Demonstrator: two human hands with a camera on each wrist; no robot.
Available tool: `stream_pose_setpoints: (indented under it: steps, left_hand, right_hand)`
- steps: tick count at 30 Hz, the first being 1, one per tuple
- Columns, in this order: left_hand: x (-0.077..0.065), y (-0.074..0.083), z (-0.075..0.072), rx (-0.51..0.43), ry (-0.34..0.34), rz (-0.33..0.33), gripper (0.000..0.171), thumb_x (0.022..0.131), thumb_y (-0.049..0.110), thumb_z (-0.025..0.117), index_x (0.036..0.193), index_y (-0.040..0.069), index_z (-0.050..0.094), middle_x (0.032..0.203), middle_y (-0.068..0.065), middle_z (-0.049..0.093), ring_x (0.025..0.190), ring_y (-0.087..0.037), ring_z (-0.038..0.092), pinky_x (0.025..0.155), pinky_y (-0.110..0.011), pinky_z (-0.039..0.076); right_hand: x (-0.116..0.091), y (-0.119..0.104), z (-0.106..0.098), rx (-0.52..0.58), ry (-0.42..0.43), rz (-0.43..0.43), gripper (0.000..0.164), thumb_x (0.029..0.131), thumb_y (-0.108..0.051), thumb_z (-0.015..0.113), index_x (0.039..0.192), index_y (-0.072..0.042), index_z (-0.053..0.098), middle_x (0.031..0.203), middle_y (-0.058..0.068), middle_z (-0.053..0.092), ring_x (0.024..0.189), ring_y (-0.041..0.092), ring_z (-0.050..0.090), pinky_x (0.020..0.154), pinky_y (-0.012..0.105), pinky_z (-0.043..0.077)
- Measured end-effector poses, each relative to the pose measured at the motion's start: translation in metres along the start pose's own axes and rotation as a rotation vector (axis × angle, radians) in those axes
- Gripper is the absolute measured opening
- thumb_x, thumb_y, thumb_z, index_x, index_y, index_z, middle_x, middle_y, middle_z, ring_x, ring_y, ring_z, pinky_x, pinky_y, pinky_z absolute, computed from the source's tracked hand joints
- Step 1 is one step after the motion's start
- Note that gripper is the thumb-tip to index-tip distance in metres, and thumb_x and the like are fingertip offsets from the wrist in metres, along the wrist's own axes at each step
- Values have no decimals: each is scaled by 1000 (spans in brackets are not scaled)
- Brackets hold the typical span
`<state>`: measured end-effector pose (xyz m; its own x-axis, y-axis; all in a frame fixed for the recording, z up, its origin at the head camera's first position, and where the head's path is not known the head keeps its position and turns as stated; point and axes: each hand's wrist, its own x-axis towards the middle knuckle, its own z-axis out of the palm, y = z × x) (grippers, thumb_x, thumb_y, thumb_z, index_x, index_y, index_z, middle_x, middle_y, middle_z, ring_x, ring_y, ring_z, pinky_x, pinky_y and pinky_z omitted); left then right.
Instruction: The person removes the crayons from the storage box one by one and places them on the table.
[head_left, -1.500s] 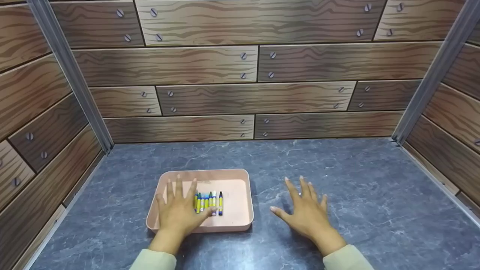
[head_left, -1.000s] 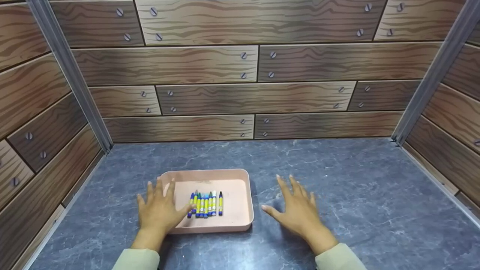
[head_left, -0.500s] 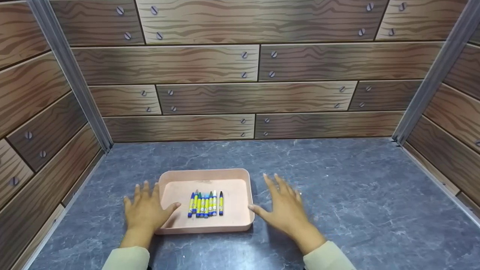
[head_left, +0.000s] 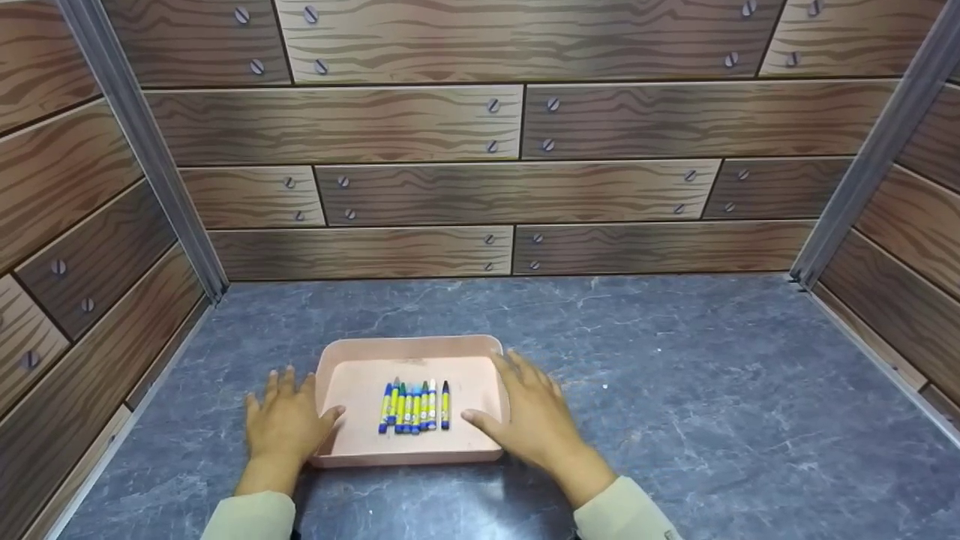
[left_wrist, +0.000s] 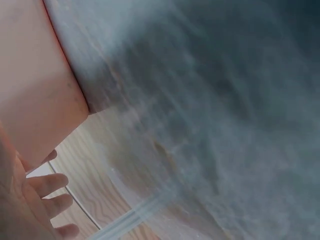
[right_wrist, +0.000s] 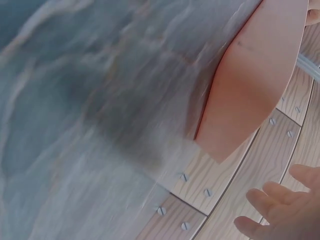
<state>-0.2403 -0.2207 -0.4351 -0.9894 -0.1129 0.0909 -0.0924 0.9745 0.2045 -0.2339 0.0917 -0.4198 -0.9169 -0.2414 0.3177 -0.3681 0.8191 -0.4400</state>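
A shallow pink tray [head_left: 360, 444] sits on the table in the head view. Several crayons [head_left: 415, 409] with yellow wrappers and blue ends lie side by side in it, one dark-tipped crayon [head_left: 445, 406] slightly apart on the right. My left hand [head_left: 283, 420] is at the tray's left side, fingers spread outside and thumb over the rim. Whether it touches the wall is unclear. At the right side my right hand [head_left: 536, 420] reaches with its thumb above the tray's inside. In the right wrist view its fingers [right_wrist: 264, 202] are extended, a gap between them and the tray wall [right_wrist: 250, 80].
A dark blue-grey marbled table [head_left: 712, 420] lies under the tray. Wood-patterned panels [head_left: 420, 195] close off the back and both sides, joined by grey metal corner posts [head_left: 150, 157].
My left hand has moved left, off the crayons to the tray's left side. My right hand has moved left from the table to the right rim. The tray has stayed in place.
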Motion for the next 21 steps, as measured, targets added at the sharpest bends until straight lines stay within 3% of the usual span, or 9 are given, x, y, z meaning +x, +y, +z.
stream_pose_setpoints:
  steps: [10, 21]
  left_hand:
    - [-2, -4, 1, -18, 29, 27, 64, 87, 33, 66, 137, -1, 46, 145, -32, 31, 135, -48, 23, 109, -64, 14]
    - [-7, -1, 3, -46, 61, 77, 54, 88, 19, 66, 135, -2, 48, 142, -31, 35, 133, -48, 27, 110, -60, 18]
  right_hand:
    - [6, -16, 14, 45, 7, -93, 78, 81, -49, 70, 140, -4, 45, 138, 20, 46, 124, 42, 43, 101, 60, 34]
    - [10, -14, 25, 35, 3, -103, 64, 82, -31, 72, 133, 1, 50, 127, 19, 53, 116, 38, 52, 98, 51, 42]
